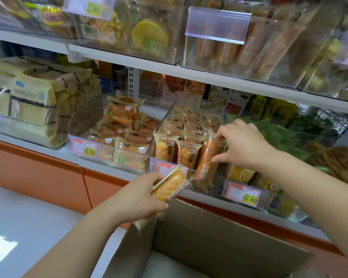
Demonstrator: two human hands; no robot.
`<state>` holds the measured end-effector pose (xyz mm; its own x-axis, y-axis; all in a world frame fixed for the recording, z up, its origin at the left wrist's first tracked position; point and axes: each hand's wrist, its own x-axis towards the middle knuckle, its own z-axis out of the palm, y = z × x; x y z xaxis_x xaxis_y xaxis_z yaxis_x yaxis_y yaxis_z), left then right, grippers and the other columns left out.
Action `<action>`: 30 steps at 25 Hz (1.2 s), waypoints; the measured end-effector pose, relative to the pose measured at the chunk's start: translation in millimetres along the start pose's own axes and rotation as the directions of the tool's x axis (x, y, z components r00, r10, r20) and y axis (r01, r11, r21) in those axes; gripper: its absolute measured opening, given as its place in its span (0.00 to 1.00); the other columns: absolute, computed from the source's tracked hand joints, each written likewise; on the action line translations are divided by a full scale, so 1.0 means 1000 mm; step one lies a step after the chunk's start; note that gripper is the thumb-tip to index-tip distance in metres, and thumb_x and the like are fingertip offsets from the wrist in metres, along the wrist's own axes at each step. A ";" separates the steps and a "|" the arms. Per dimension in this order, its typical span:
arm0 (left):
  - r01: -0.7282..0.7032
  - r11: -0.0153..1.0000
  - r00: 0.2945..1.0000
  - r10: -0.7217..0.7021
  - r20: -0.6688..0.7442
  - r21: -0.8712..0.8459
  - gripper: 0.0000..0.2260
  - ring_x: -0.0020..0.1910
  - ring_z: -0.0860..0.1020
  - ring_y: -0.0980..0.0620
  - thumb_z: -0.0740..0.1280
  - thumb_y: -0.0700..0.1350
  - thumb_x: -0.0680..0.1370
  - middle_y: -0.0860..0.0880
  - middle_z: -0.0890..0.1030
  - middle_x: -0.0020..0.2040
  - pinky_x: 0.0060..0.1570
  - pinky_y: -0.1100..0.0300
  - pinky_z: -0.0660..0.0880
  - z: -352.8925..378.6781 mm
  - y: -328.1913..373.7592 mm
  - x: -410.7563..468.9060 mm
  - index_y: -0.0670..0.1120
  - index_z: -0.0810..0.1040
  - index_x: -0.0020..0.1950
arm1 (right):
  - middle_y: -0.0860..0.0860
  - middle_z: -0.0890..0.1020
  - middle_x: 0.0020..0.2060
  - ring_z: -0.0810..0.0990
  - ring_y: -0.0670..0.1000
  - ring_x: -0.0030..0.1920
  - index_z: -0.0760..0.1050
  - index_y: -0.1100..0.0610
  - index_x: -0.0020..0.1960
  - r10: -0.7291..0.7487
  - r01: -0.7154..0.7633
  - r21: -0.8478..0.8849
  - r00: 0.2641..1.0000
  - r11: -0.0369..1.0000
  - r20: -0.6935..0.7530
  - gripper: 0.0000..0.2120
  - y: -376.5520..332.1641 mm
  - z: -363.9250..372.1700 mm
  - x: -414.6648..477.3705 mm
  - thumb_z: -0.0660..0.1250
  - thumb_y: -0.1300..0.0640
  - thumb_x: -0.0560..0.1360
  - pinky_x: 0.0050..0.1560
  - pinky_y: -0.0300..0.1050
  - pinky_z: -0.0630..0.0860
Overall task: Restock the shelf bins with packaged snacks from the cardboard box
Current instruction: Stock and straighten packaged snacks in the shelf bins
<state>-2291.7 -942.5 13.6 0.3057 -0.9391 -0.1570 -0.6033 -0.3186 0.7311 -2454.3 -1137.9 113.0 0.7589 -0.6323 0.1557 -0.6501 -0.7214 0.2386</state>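
L hand [137, 197]: lower centre, fingers curled round a waffle bread pack [170, 186], held tilted just above the box's far flap.
R hand [241, 145]: centre-right, thumb + fingers pinch an upright pack [208, 157] at the right end of the bin's front row.
Bin [153, 167]: clear, centre of mid shelf [100, 167]; 2 more packs upright to the left of the pinched one, more rows behind.
Box [199, 237]: cardboard, bottom centre, flaps open; contents can't tell.
Nbr bin [129, 155]: left of centre, bun packs, price tag [84, 147] reads 5.60.
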 end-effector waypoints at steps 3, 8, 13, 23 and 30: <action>-0.006 1.000 1.000 0.006 0.002 0.020 0.23 0.48 0.79 0.56 0.73 0.51 0.73 0.58 0.74 0.56 0.45 0.57 0.82 0.000 0.004 0.002 0.60 0.67 0.65 | 0.47 0.80 0.54 0.71 0.53 0.62 0.75 0.50 0.55 0.012 -0.008 -0.074 0.998 0.997 0.055 0.28 -0.001 0.009 0.008 0.69 0.30 0.65 0.64 0.56 0.65; -0.025 0.998 1.000 0.025 -0.002 0.061 0.23 0.50 0.77 0.57 0.72 0.52 0.73 0.58 0.73 0.55 0.48 0.58 0.81 0.001 0.007 0.006 0.58 0.68 0.66 | 0.48 0.80 0.57 0.71 0.53 0.63 0.74 0.50 0.59 -0.125 0.129 -0.209 0.992 0.969 0.033 0.27 -0.025 0.028 0.020 0.69 0.34 0.68 0.63 0.54 0.64; -0.029 0.996 0.999 0.028 0.015 0.082 0.30 0.52 0.74 0.59 0.72 0.54 0.74 0.59 0.69 0.59 0.48 0.64 0.77 -0.001 0.010 0.002 0.61 0.63 0.72 | 0.49 0.78 0.61 0.69 0.54 0.66 0.73 0.49 0.63 -0.122 0.128 -0.192 0.992 0.973 0.042 0.30 -0.027 0.028 0.027 0.68 0.33 0.68 0.66 0.56 0.63; -0.044 0.996 0.997 0.039 0.062 0.075 0.30 0.51 0.76 0.59 0.75 0.54 0.72 0.59 0.73 0.58 0.42 0.66 0.79 0.003 0.017 -0.014 0.65 0.65 0.70 | 0.47 0.71 0.67 0.61 0.50 0.69 0.66 0.45 0.73 -0.114 0.156 0.196 0.971 0.968 -0.209 0.26 -0.007 0.009 -0.031 0.66 0.47 0.75 0.72 0.51 0.60; -0.141 0.989 0.990 0.141 -0.004 0.045 0.29 0.54 0.77 0.60 0.77 0.54 0.69 0.61 0.75 0.58 0.48 0.65 0.78 0.000 0.032 -0.008 0.61 0.69 0.66 | 0.35 0.74 0.55 0.72 0.36 0.55 0.71 0.39 0.64 -0.247 0.174 0.639 0.969 0.749 0.026 0.22 -0.026 0.038 -0.088 0.72 0.47 0.72 0.56 0.36 0.72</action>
<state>-2313.7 -945.0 38.6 0.2206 -0.9741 -0.0495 -0.6726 -0.1887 0.7155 -2505.2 -1074.4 56.3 0.8949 -0.4413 0.0667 -0.3795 -0.8311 -0.4066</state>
